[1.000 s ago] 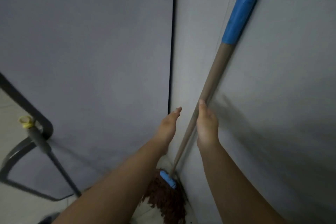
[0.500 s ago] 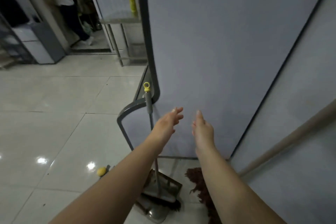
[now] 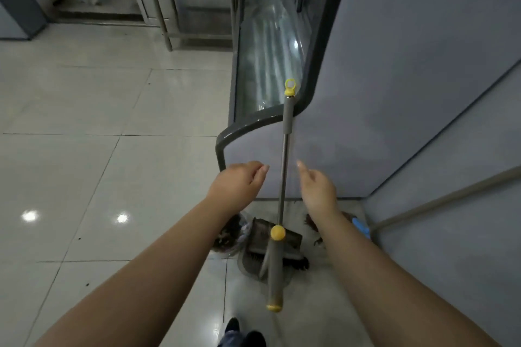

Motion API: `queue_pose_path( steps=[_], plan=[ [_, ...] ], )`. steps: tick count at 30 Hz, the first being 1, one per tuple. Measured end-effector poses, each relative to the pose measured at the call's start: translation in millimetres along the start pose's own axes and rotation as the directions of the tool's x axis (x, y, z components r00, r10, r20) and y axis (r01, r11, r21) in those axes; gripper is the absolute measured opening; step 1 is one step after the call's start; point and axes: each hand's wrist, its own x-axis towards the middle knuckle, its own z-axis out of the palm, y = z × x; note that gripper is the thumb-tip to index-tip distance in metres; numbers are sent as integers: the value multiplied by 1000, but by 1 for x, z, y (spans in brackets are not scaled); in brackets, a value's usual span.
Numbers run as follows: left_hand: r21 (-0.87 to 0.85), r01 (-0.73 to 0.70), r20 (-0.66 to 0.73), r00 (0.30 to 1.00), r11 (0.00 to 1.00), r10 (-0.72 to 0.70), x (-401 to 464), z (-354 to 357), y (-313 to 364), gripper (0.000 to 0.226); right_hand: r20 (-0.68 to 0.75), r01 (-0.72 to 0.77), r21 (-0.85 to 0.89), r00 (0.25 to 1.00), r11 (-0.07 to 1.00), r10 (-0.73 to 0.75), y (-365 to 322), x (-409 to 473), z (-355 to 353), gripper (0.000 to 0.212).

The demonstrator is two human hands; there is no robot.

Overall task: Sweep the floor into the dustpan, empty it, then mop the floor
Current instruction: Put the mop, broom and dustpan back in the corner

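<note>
Head view, near to far. My shoes show at the bottom edge on glossy pale floor tile. Just ahead lies the shorter grey handle with yellow end cap, which I take for the dustpan's; the grey plastic dustpan sits on the floor with dark broom bristles resting in it.

Left hand: fingers loosely curled, holding nothing, just left of the broom pole. Right hand: forefinger out, the rest relaxed, empty, just right of it. Neither touches.

Pole: slim bright metal, grey sleeve above, yellow hanging loop, leaning on the cabinet's dark rounded edge.

Judgement: sweeping not yet begun; this is the reach for the broom. Next calls for closing one hand round the smooth metal, firmly, since it may slip.

Mop, brown strings, blue collar, stands in the corner at right.
</note>
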Motion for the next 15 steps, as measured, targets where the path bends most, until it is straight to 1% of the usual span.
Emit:
queue_pose_path(
  steps=[3, 5, 8, 11, 15],
  plan=[
    [39, -84, 66, 994, 996, 81, -4, -5, -25, 35, -40, 26, -68, 999, 997, -28, -3, -21, 18, 48],
    [58, -130, 86, 988, 990, 125, -5, -8, -37, 35, -70, 33, -102, 997, 994, -40, -3, -34, 25, 51],
    [82, -200, 119, 975, 976, 190, -12, -8, -49, 35, -83, -11, -180, 997, 984, -4, 3, -53, 36, 51],
    [89, -275, 166, 952, 957, 258, -29, -8, -54, 34, -114, -70, -162, 992, 984, 51, 13, -74, 45, 49],
    [120, -369, 188, 920, 922, 344, -60, -14, -67, 33, -160, -46, -225, 987, 973, 10, 25, -103, 56, 52]
  ],
)
